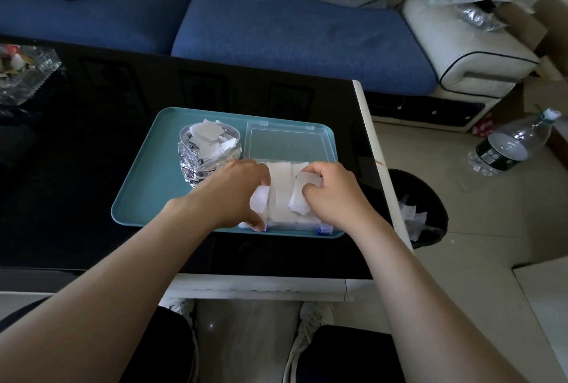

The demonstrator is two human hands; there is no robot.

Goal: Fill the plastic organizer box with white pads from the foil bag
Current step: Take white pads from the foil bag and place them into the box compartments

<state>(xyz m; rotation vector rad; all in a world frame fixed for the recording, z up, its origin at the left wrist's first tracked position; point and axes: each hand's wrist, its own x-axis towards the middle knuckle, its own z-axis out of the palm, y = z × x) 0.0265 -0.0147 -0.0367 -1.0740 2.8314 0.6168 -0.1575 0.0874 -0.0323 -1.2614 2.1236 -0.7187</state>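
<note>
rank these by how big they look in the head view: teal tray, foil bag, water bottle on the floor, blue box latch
1. teal tray
2. foil bag and water bottle: about alike; the bottle is farther off, on the floor, so unranked
3. blue box latch

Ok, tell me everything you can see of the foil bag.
The foil bag is crinkled, shiny silver, standing with its mouth open on the teal tray, left of the open clear lid. Loose white pads fill its mouth. The left hand crosses in front of its near right corner; contact cannot be told.
</note>
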